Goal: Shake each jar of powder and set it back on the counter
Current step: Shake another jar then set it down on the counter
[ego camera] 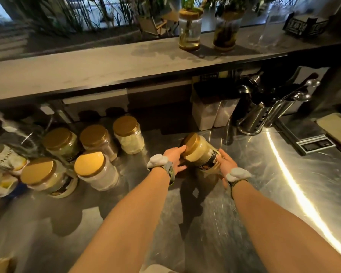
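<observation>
Gold-lidded jar [200, 151] of pale powder is tilted between both hands, off the steel surface [264, 194]. Left hand [174, 157] curls on the lid end, right hand [225, 163] cups the base. Five more jars [91, 154] stand left of the hands; which have been shaken, can't tell. Judged mid-task: this one is not yet set down.
</observation>
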